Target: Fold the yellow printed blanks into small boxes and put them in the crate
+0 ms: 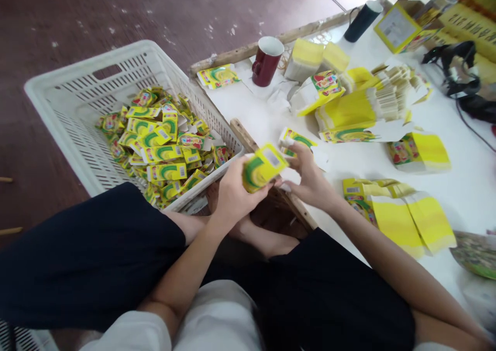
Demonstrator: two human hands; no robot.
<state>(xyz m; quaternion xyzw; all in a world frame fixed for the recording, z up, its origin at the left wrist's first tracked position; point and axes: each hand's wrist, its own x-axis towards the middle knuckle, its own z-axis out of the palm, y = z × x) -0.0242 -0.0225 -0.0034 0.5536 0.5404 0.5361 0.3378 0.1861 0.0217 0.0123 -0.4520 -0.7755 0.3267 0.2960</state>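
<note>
My left hand (235, 193) is wrapped around a small yellow-and-green carton (264, 167) and holds it above the table's wooden edge. The carton's printed face and pale barcode panel are turned up towards me, slightly blurred. Just to its right is my right hand (308, 178), fingers apart and curved towards the carton's end. Whether its fingertips touch the carton I cannot tell. Behind those fingers, another yellow carton (298, 140) lies on the white tabletop (248, 105), partly hidden. White patches show at the right fingertips.
Left of my knees, a white plastic crate (62, 90) holds a heap of similar small cartons (163, 147). On the table stand a maroon mug (267, 64), a dark mug (361, 23), stacks of flat yellow cartons (349, 110) and more stacks (403, 216) at right. Black straps (459, 66) lie beyond.
</note>
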